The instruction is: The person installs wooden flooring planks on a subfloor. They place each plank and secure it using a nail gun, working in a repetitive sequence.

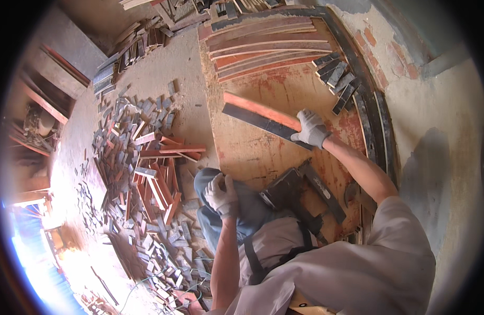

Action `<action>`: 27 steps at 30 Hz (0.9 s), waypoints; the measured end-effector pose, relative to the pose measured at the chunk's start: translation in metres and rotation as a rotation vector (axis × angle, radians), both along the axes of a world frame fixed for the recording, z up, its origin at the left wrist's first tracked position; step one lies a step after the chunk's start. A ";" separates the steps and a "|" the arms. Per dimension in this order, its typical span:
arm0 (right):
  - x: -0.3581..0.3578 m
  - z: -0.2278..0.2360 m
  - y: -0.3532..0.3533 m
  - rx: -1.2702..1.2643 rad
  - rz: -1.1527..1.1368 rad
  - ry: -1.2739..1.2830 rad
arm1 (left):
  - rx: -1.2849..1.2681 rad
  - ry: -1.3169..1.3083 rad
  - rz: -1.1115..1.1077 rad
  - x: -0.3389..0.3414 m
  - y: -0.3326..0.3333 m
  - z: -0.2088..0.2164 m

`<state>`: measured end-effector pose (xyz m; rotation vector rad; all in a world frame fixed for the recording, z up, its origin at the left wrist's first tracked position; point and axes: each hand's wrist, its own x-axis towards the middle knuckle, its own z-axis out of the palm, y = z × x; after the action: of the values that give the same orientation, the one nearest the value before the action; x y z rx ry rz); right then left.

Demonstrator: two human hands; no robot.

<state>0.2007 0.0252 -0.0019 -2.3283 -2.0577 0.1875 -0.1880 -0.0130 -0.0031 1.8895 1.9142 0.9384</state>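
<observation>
My right hand point(311, 128), in a pale knit glove, grips the near end of a red-faced wooden strip point(260, 110). A black strip point(252, 122) runs beside it, its near end under the same hand; both lie at a slant over a stained wooden board point(242, 152). My left hand point(221, 197), gloved too, is curled above my bent knee; whether anything is inside its fingers is hidden. Between my body and the board's strips lies a black nail gun point(289, 191), partly hidden, with a long dark magazine, touched by neither hand.
Long reddish strips point(268, 47) lie stacked across the board's far end. Short black blocks point(336, 79) sit at its right, near the plaster wall point(415, 110). A big heap of small offcuts point(131, 126) and red pieces point(160, 184) covers the floor at left. A thin green hose point(142, 281) crosses the offcuts.
</observation>
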 end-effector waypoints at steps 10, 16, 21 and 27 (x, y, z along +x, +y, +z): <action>-0.054 0.009 -0.047 -0.131 0.143 -0.103 | -0.006 -0.009 -0.041 -0.003 -0.009 0.007; -0.014 0.037 -0.037 -0.308 0.197 0.231 | -0.089 -0.168 -0.018 -0.009 0.001 0.016; -0.002 0.034 -0.051 -0.413 0.221 0.177 | -0.254 -0.173 0.005 0.016 0.037 -0.009; 0.033 0.019 -0.076 -0.129 0.092 0.269 | -0.430 -0.627 -0.033 0.035 0.072 -0.075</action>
<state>0.2338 -0.0504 0.0168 -2.1337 -2.0721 0.6165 -0.1530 0.0595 -0.0777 1.1932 1.5367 0.8817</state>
